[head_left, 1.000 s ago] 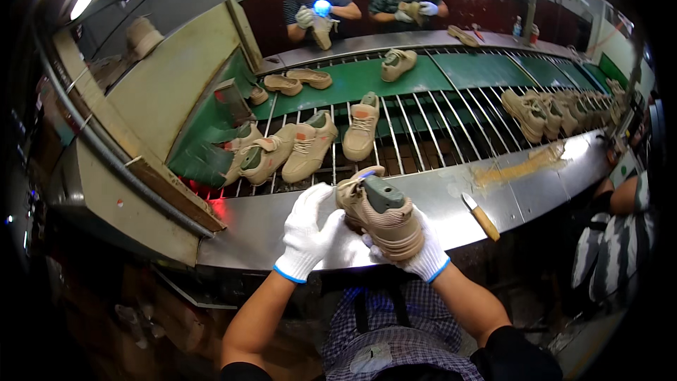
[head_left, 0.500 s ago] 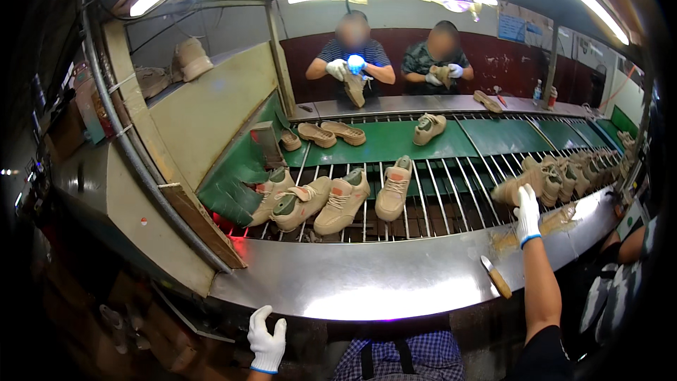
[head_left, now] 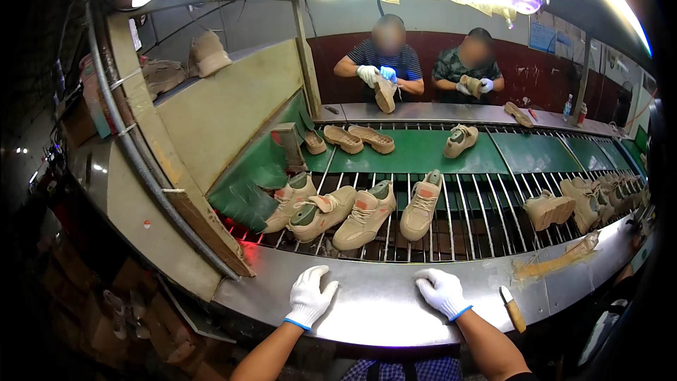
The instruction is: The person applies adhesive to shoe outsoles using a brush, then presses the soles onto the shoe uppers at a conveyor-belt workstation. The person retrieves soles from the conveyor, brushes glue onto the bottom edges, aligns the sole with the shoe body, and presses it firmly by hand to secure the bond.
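Both my hands wear white knit gloves with blue cuffs. My left hand (head_left: pixel 311 298) is over the steel ledge (head_left: pixel 381 289), thumb apart from the fingers, holding nothing. My right hand (head_left: pixel 442 292) is over the same ledge, fingers stretched leftward and apart, also empty. Beyond them, tan lace-up shoes stand on the metal bars: one shoe (head_left: pixel 422 208) nearest my right hand, another shoe (head_left: pixel 363 217) ahead of my left, and a shoe (head_left: pixel 322 213) with its tongue folded out. A wooden-handled knife (head_left: pixel 516 312) lies on the ledge right of my right hand.
At the right, a tilted shoe (head_left: pixel 549 209) shows its sole beside several more. A green belt (head_left: pixel 423 152) carries loose soles (head_left: pixel 371 140) and another shoe (head_left: pixel 460 141). Two gloved co-workers handle footwear across the line. A beige panel (head_left: pixel 233 109) and grey pipe (head_left: pixel 141 155) border the left.
My right hand has left the shoe at the right and come back to the ledge's middle. My left hand has risen from below the edge onto the ledge. The view has shifted.
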{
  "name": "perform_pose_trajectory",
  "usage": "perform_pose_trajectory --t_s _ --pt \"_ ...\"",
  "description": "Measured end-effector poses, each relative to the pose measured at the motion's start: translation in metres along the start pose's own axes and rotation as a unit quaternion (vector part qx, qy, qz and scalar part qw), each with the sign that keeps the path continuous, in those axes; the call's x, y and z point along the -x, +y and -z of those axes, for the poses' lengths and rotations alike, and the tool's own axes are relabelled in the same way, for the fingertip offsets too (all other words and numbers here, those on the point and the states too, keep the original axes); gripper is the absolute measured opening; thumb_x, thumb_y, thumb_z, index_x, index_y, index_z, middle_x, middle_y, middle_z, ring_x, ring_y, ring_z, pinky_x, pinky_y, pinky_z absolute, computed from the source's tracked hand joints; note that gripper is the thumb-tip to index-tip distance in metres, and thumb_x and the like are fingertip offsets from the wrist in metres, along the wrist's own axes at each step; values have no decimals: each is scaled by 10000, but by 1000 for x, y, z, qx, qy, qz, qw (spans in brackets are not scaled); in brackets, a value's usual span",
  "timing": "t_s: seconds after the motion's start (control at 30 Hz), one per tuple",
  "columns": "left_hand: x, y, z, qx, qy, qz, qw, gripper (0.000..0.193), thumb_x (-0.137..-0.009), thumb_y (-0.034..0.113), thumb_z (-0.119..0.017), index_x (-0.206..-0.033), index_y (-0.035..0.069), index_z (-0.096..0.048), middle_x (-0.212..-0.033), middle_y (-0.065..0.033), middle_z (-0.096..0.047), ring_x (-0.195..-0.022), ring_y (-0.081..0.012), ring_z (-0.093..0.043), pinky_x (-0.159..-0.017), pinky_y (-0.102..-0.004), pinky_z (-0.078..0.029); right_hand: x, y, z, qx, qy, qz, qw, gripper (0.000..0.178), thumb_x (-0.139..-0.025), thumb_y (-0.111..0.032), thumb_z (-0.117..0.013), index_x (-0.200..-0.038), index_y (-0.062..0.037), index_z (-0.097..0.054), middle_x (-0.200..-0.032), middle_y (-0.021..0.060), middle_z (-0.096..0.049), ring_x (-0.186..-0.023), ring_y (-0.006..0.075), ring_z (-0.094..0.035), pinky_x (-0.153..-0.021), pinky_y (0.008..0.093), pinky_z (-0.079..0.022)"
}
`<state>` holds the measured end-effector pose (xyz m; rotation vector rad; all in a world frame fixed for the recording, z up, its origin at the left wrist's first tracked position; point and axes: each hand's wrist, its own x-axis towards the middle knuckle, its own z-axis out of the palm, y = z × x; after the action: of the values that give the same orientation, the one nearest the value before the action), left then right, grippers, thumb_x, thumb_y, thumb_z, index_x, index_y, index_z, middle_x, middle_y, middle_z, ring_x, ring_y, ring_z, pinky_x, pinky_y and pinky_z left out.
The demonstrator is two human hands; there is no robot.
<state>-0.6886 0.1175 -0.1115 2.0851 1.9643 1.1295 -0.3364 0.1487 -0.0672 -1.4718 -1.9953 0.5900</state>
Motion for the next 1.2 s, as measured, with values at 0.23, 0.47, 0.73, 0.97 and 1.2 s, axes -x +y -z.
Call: perform_pose_trajectory --t_s 0.23,0.47,0.73,0.97,1.2 --pt "-121 13 -15 43 103 -146 983 471 -912 185 -801 -1312 -9 -646 -1286 -231 -695 -1206 -421 -662 -1055 -495 -532 -74 19 -23 -12 -37 13 999 309 -1022 -344 -613 -1160 -127 -784 -1137 134 -788 -1054 332 -761 -947 415 -597" --pt "-362 -19 -68 -233 -92 -113 961 544 -919 304 -767 -1390 86 -604 -1334 -162 -651 -1259 -364 -631 -1036 -490 -546 -92 8 -56 -58 -84 156 982 254 -1012 -354 -665 -1090 -134 -768 -918 105 -774 -775 307 -763 -667 426 -616" --pt "-474 -138 -172 -365 -155 34 917 603 -867 386 -784 -1373 102 -616 -1463 -163 -570 -1339 -385 -564 -1070 -512 -531 -116 -11 -6 -177 -277 32 944 252 -962 -277 -672 -1100 -88 -764 -925 172 -743 -831 345 -714 -751 481 -561" --pt "-545 -203 -187 -289 -130 9 948 903 -822 401 -832 -1573 83 -445 -1537 -222 -537 -1426 -424 -500 -1157 -517 -468 -125 12 -19 -411 -438 -190 777 305 -1099 -221 -547 -1293 -102 -750 -1214 136 -755 -1121 248 -708 -1055 383 -551" --pt "-549 -182 -194 -364 -174 -11 915 544 -922 441 -771 -1298 113 -554 -989 -225 -772 -869 -456 -746 -797 -544 -587 -134 11 -32 -296 -208 8 932 252 -981 -270 -685 -1164 -100 -721 -746 123 -633 -664 352 -643 -575 490 -508"
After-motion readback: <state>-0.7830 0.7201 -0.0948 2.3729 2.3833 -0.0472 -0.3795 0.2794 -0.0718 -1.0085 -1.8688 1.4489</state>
